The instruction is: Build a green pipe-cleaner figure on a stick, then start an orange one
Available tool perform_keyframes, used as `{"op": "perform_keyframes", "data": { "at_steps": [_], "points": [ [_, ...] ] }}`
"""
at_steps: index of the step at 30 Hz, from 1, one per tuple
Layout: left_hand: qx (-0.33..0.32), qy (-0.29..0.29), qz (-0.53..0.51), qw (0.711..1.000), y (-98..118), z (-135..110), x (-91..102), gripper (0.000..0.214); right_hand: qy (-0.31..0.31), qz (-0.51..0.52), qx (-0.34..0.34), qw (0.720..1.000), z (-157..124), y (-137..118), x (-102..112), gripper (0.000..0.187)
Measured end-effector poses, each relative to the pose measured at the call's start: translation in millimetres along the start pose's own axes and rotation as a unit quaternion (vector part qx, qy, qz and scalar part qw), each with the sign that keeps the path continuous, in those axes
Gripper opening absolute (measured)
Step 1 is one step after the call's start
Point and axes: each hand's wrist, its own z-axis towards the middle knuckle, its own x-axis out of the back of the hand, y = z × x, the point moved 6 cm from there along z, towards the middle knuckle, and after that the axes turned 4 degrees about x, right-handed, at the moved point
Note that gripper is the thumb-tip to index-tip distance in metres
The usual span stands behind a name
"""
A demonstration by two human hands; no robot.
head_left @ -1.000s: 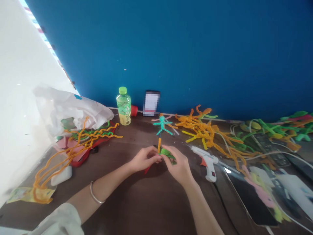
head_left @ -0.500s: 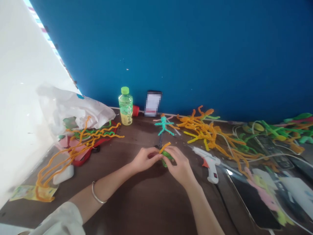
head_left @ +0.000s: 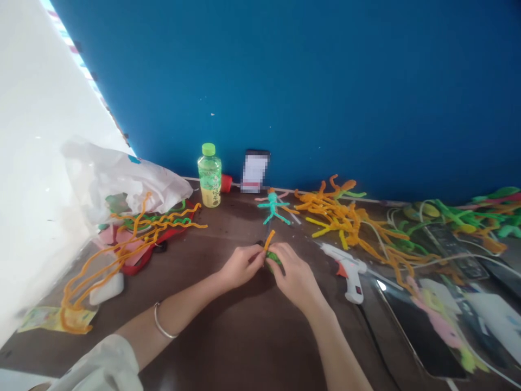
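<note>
Over the middle of the table, my left hand (head_left: 245, 266) is closed in a pinch at the base of a short orange pipe cleaner (head_left: 269, 240), whose free end sticks up. My right hand (head_left: 296, 274) has its fingers curled round a small green fuzzy piece (head_left: 274, 262), apparently bent pipe cleaner. The fingertips of both hands meet there and hide how orange and green join. Just beyond lies a turquoise pipe-cleaner figure (head_left: 272, 206) with arms and legs spread.
Orange pipe cleaners (head_left: 350, 217) are heaped at right behind a white glue gun (head_left: 345, 271). A phone (head_left: 423, 331) lies at front right; another phone (head_left: 254, 172) leans on the blue wall beside a drink bottle (head_left: 210, 179). More orange stems (head_left: 134, 239) and a plastic bag (head_left: 122, 174) lie left.
The orange pipe cleaner has swung from leaning right to standing more upright. My right fingers have shifted slightly left and cover more of the green piece.
</note>
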Motion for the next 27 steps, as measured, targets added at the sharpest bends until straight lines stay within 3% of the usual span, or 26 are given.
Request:
{"op": "perform_keyframes", "data": {
  "at_steps": [7, 13, 18, 27],
  "points": [
    [0.055, 0.003, -0.129, 0.99, -5, 2, 0.9, 0.03, 0.076, 0.03, -0.013, 0.997, 0, 2, -2, 0.013],
    [0.116, -0.003, -0.281, 0.953, -16, 4, -5.1, 0.034, 0.178, 0.022, -0.056, 0.982, -5, 0, -3, 0.017],
    [0.138, -0.004, -0.337, 0.931, -16, 5, -6.8, 0.037, 0.237, -0.009, -0.049, 0.97, -9, -6, -1, 0.016],
    [0.178, 0.003, -0.374, 0.91, -21, 2, -10.0, 0.032, 0.253, -0.114, 0.014, 0.961, -9, -29, -2, 0.029]
  ]
}}
